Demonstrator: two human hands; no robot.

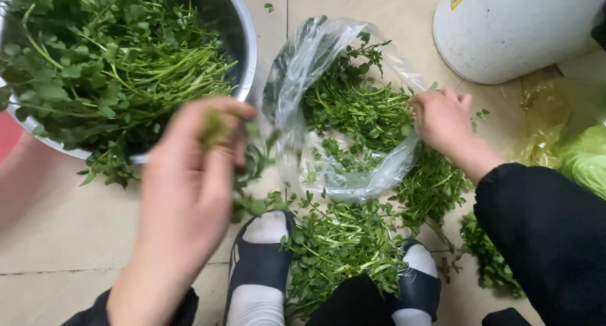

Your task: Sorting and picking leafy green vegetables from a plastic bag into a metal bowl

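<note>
The left hand (189,168) is raised just beside the rim of a steel bowl (243,32), its fingers (221,155) pinched together on a small sprig of greens (213,129); the hand is blurred, so the exact grip is hard to read. The bowl is heaped with more leafy stems (107,61). The right hand (444,119) reaches into the mouth of a clear plastic bag (297,73) lying open on the tiled floor (69,231), fingers curled down among the greens in the bag (360,111); whether they are closed on a stem or only touching the leaves cannot be told. A loose pile of greens (341,244) lies on the floor between the bag and the person's feet in dark sandals (259,263) and white socks, with more spilled to the right. A white bucket (511,29) stands well apart at the upper right, and something pale green in thin yellowish wrap (581,155) sits by the right sleeve. These greens look light, soft and limp, with thin stems that bend and small leaves that bruise or tear easily. A gentle pinch low on the stem, below the leaves, would seem the safest hold; squeezing the leaf clusters would likely crush them.
</note>
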